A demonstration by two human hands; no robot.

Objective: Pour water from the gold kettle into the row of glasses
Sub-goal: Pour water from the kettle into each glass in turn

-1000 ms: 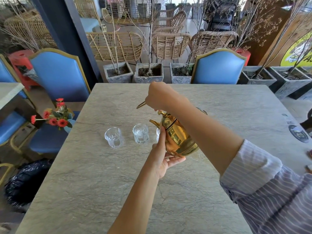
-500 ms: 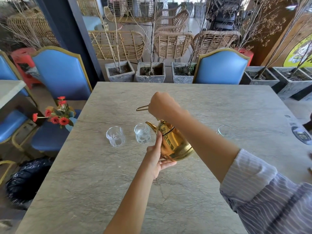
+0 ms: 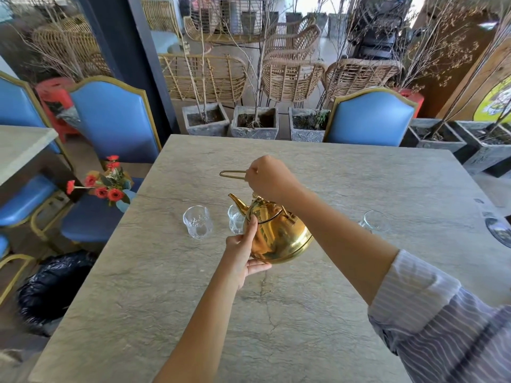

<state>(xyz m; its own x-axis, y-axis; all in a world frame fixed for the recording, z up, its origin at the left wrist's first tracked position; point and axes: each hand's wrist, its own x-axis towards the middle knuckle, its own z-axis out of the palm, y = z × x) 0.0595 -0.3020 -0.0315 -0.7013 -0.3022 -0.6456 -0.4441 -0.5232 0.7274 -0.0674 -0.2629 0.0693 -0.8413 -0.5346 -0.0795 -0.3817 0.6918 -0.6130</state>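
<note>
The gold kettle (image 3: 279, 236) hangs above the stone table (image 3: 276, 327), its spout pointing left and only slightly tipped. My right hand (image 3: 269, 178) is closed on its thin wire handle from above. My left hand (image 3: 243, 255) cups the kettle's lower left side, with the thumb up against the lid rim. A clear cut glass (image 3: 197, 222) stands free at the left. A second glass (image 3: 235, 221) sits just under the spout, half hidden by the kettle. A third glass (image 3: 374, 221) shows to the right of my right forearm.
Red flowers in a small vase (image 3: 109, 186) rest on a blue chair seat at the table's left edge. Another blue chair (image 3: 370, 117) stands at the far side. Stone planters (image 3: 254, 123) line the far edge. A dark round object (image 3: 499, 230) lies at the right edge.
The kettle has tipped back toward level, its spout rising away from the second glass. Both hands stayed on it and shifted slightly left. The third glass came into view on the right.
</note>
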